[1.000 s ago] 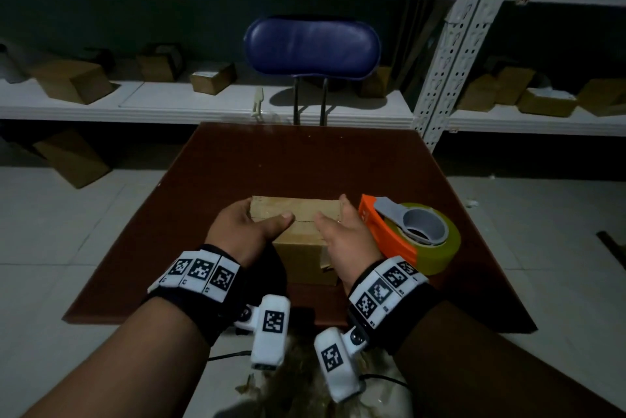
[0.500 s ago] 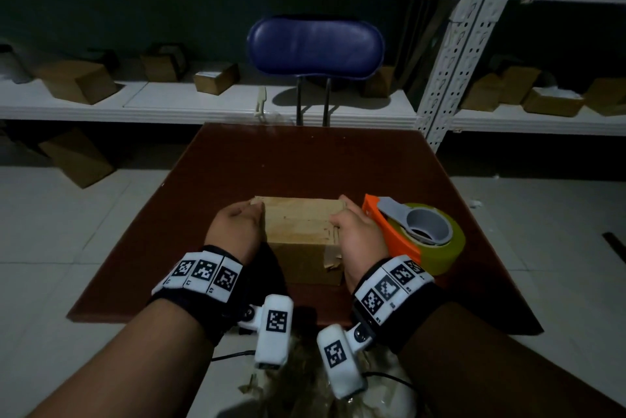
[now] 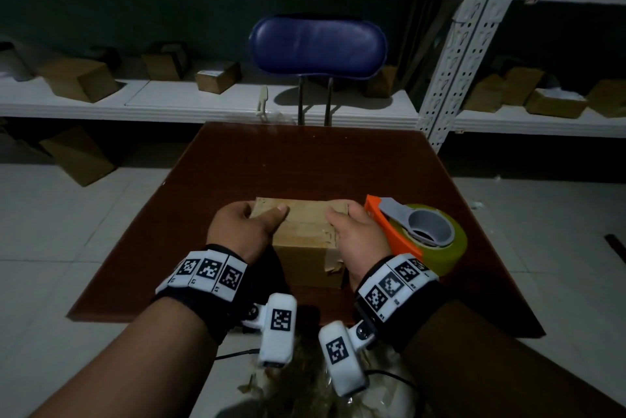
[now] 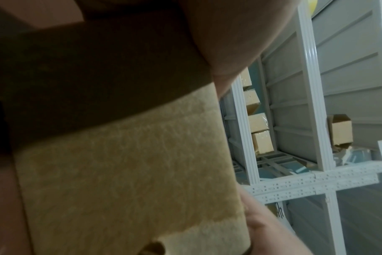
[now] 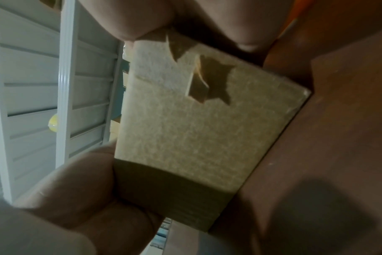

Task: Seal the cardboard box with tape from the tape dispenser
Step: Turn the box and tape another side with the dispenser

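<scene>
A small brown cardboard box point(image 3: 305, 241) stands on the dark red table point(image 3: 305, 160), near its front edge. My left hand point(image 3: 250, 221) grips the box's left side with the thumb laid across the top. My right hand point(image 3: 345, 217) grips the right side, thumb on the top edge. Close up, the left wrist view shows a box face point(image 4: 131, 172) between thumb and fingers. The right wrist view shows another face point(image 5: 196, 129) with a torn patch. An orange tape dispenser point(image 3: 420, 238) with a yellowish roll lies just right of my right hand, and nobody holds it.
A blue chair point(image 3: 318, 45) stands behind the table's far edge. White metal shelving point(image 3: 237, 102) with several cardboard boxes runs along the back. A perforated shelf upright point(image 3: 454, 55) stands at the table's far right corner. Light floor tiles surround the table.
Half a second ago both thumbs were off the top, with the hands at the box's sides. Now both thumbs lie on the top again. The box and dispenser have hardly moved.
</scene>
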`<state>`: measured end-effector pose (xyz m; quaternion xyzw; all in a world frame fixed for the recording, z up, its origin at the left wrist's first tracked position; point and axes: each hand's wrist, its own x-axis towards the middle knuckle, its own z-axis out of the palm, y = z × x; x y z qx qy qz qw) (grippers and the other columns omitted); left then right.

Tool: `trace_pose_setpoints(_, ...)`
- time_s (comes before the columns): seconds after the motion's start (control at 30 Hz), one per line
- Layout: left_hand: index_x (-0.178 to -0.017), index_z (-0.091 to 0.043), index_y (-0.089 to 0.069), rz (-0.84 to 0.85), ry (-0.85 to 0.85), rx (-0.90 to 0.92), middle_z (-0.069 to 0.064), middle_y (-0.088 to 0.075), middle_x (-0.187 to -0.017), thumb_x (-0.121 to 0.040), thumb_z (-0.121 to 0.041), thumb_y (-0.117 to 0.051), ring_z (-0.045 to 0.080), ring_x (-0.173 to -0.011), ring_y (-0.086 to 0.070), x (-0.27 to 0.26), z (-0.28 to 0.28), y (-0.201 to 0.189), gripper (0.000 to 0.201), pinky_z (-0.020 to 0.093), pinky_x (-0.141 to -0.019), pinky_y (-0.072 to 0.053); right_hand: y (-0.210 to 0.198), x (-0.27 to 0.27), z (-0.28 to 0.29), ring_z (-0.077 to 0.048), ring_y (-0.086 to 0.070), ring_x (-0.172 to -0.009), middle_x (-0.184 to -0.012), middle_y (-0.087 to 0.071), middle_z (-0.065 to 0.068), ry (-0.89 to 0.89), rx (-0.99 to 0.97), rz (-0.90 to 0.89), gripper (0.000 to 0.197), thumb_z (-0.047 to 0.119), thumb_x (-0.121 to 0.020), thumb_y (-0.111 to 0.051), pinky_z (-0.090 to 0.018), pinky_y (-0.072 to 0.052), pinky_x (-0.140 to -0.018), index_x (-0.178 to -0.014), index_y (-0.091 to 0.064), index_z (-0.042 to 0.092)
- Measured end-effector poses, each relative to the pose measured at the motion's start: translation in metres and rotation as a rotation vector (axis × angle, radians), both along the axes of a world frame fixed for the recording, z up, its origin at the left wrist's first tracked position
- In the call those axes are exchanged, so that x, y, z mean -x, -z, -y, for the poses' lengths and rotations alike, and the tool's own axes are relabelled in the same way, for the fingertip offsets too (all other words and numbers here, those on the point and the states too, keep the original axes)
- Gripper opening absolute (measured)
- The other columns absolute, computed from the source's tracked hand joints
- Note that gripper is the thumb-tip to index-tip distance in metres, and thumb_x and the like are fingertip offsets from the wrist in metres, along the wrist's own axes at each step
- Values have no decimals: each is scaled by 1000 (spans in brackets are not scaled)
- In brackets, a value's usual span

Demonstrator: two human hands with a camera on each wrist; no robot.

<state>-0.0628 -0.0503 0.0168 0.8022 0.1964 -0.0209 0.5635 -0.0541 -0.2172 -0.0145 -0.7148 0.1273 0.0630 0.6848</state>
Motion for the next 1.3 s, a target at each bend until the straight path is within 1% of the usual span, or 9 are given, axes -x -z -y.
trace_pose_setpoints(0.23,-98,-12,-68,7,-51,8,6,-68,-95,-101,-37,-50,23,-91,-63,-6,-7,5,31,27,-69,-41,0,-2,3,-25,-74,-96,-100,-77,-4,50,-78,0,23,24,-91,-54,-53,-57,-95,-102,-75,26)
trace_pose_setpoints(0.37,-127,1,-60,47,-94,193,19,-64,-122,-106,-34,-36,28,-100,-62,-3,-7,2,48,23,-77,-42,-3,0,4,-26,-73,-100,-106,-76,-8,64,-168,-10,26,20,-94,-51,-55,-55,-98,-104,-75,26)
trace_pose_setpoints(0.57,-77,-24,-61,-72,0,421,-3,-63,-78,-98,-53,-43,13,-72,-59,0,-10,2,40,27,-60,-36,-5,6,5,-13,-22,-154,-166,-25,10,-44,-89,-19,49,38,-111,-30,-28,-13,-123,-159,-28,29)
trace_pose_setpoints(0.77,-65,-26,-76,-159,62,501,1,-77,-74,-83,-76,-44,29,-92,-68,7,-14,1,62,40,-81,-49,-3,15,2,-17,-19,-156,-168,-22,9,-78,-4,-29,86,81,-90,-30,-42,-10,-128,-161,-22,34)
trace_pose_setpoints(0.83,-79,-24,-73,-180,68,517,-2,-76,-68,-90,-66,-45,25,-86,-64,8,-13,0,51,36,-72,-46,0,12,3,-17,-28,-152,-165,-31,6,-29,-30,-1,68,64,-100,-37,-40,-19,-126,-159,-30,30)
trace_pose_setpoints(0.9,-116,-16,-64,-142,50,548,7,-74,-102,-97,-40,-52,24,-91,-60,10,-10,-5,33,34,-72,-44,0,9,2,-21,-44,-143,-156,-44,2,19,-141,-29,61,50,-101,-48,-42,-32,-120,-157,-36,29)
trace_pose_setpoints(0.97,-145,-17,-44,-57,48,499,12,-53,-139,-81,-20,-69,27,-109,-58,7,-13,1,68,36,-81,-46,3,6,1,-27,-64,-122,-137,-64,-5,50,-226,-82,57,42,-91,-54,-51,-47,-109,-147,-50,31)
trace_pose_setpoints(1.07,-145,-24,-42,-34,91,468,12,-51,-139,-50,-17,-77,34,-115,-57,7,-17,8,101,44,-88,-51,8,4,5,-30,-75,-96,-103,-78,-9,59,-154,-60,26,30,-92,-52,-56,-56,-96,-105,-74,27)
trace_pose_setpoints(1.3,-133,-19,-54,28,-43,8,-2,-57,-126,-77,-48,-78,20,-108,-56,4,-27,16,67,31,-83,-44,2,8,16,-19,-75,-87,-89,-78,1,4,-24,68,12,28,-92,-65,-38,-58,-75,-94,-74,21)
